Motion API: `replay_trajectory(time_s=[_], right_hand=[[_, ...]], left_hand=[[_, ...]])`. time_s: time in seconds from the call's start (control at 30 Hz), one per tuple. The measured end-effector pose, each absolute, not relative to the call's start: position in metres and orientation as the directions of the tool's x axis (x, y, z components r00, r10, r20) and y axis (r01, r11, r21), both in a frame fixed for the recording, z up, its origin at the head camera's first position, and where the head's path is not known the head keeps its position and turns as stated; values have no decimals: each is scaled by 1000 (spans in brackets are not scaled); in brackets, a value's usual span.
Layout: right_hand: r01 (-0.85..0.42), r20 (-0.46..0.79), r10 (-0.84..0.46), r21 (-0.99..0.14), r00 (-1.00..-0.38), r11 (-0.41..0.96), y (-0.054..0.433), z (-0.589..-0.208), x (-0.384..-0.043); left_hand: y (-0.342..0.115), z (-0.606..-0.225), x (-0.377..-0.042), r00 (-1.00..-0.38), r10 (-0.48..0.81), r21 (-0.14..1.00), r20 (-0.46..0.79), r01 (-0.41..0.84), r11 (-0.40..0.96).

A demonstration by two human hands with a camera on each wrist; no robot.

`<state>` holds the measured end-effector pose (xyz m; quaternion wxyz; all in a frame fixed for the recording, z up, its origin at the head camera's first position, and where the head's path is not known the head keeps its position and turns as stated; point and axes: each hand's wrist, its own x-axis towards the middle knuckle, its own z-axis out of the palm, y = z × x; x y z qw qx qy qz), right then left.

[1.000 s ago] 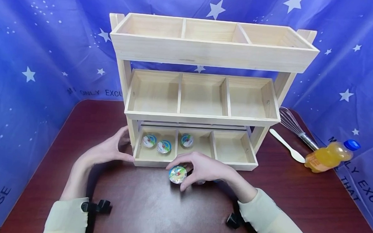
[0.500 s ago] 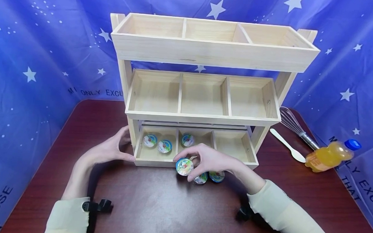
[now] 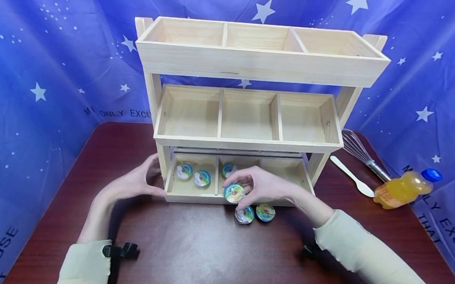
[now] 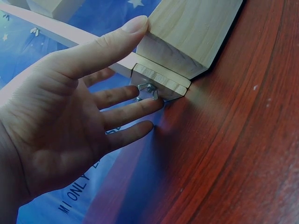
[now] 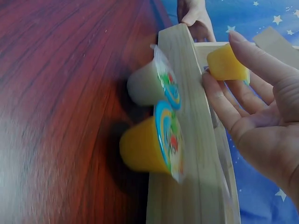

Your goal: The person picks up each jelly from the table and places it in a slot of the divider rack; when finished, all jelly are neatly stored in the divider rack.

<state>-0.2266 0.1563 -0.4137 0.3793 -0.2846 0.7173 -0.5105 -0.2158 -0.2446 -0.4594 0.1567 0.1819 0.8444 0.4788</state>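
My right hand (image 3: 267, 185) pinches a yellow jelly cup (image 5: 226, 64) between thumb and fingers, over the front edge of the bottom tray's middle compartment. In front of that tray, a white jelly cup (image 5: 147, 85) and another yellow jelly cup (image 5: 142, 147) stand on the table. Two jelly cups (image 3: 201, 178) sit in the left compartment, and one cup (image 3: 229, 169) is in the middle one, partly behind my right hand. My left hand (image 3: 132, 184) is at the wooden shelf's lower left corner, thumb touching the tray's edge and fingers loosely extended beside the leg (image 4: 159, 79).
The three-tier wooden shelf (image 3: 250, 66) has three compartments per tier and stands on a dark red table (image 3: 191, 247). On the right lie a whisk (image 3: 365, 157), a white spoon (image 3: 352, 176) and an orange drink bottle (image 3: 404, 189). A blue star curtain (image 3: 62, 56) surrounds the table.
My right hand has lifted the yellow jelly cup from before the tray and carried it right and up to the middle compartment, uncovering two cups on the table. The left hand stays put.
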Motion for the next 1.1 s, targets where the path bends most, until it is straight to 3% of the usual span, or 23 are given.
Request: replay_trajectory(time_s=[0.33, 1.1], right_hand=[[-31, -252, -774, -943, -581, 330, 175, -412, -237], [-180, -288, -652, -813, -702, 553, 190, -402, -268]], left_hand=[[-243, -459, -216, -886, 453, 864, -97, 151, 481], [-244, -460, -217, -886, 453, 864, -94, 153, 479]])
